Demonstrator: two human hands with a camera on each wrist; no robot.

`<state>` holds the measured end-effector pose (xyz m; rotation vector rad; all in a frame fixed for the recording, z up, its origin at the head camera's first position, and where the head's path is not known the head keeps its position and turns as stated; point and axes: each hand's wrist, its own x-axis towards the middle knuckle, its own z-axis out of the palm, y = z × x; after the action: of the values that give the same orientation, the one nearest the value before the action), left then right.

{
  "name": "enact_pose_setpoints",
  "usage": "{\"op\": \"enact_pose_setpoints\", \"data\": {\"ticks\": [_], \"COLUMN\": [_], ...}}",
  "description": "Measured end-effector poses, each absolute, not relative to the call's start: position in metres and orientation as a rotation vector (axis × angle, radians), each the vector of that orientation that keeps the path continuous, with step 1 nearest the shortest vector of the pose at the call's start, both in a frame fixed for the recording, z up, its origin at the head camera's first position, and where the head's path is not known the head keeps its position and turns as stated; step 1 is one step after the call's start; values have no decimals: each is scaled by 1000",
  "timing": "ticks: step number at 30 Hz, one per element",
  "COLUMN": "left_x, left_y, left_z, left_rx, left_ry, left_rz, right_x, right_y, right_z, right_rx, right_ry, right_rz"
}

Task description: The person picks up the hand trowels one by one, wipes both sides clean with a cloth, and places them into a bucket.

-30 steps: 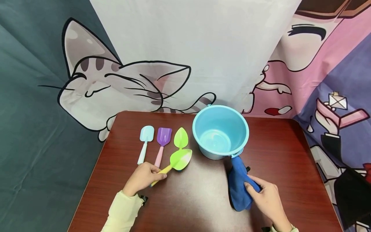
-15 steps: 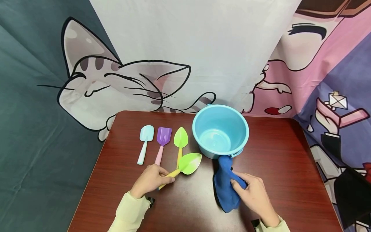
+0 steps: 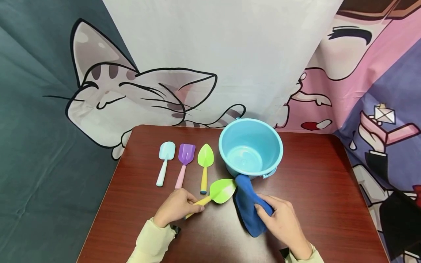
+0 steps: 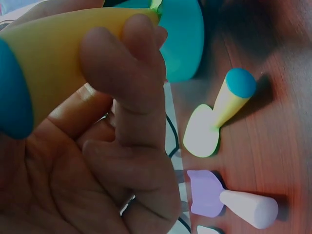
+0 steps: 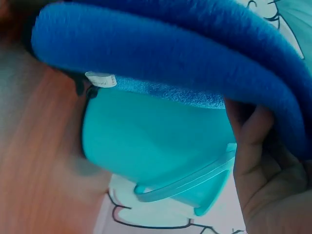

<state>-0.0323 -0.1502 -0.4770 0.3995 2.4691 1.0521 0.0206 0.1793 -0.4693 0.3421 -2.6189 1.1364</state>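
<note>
My left hand (image 3: 177, 207) grips the yellow handle of a toy trowel (image 3: 223, 190) with a green, leaf-shaped blade. The blade points right, its tip close to the blue cloth, and I cannot tell whether they touch. In the left wrist view the yellow handle (image 4: 53, 53) with its blue end cap lies across the fingers. My right hand (image 3: 283, 221) pinches a folded blue plush cloth (image 3: 248, 208) between thumb and fingers, in front of the bucket. A small white tag (image 5: 101, 79) shows on its edge in the right wrist view.
A light blue bucket (image 3: 230, 166) stands at the back of the brown table (image 3: 315, 175). Left of it lie a second green trowel (image 3: 205, 157), a purple shovel (image 3: 186, 155) with a pink handle and a pale blue shovel (image 3: 166, 151). A printed cloth backdrop (image 3: 250, 54) hangs behind.
My left hand has carried the green trowel right and slightly toward me, uncovering the second trowel's handle. The right hand has moved left with the blue cloth, bringing the two closer together.
</note>
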Motion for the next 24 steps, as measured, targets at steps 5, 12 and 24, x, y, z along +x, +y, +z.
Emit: {"op": "enact_pose_setpoints", "data": {"ticks": [5,12,24], "left_x": [-32,-33,-33], "left_y": [-146,-142,-131], "left_z": [-478,-479,-478], "left_rx": [424,441,592], "left_ry": [2452,2437,2437], "left_rz": [1060,1057,1023], "right_x": [20,17,15], "right_y": [169,153,133], "right_z": [-463,-462,-466], "right_rx": [343,395,445], "right_ry": [-2582,-2562,-2584], "right_rz": [1155,1102,1111]}}
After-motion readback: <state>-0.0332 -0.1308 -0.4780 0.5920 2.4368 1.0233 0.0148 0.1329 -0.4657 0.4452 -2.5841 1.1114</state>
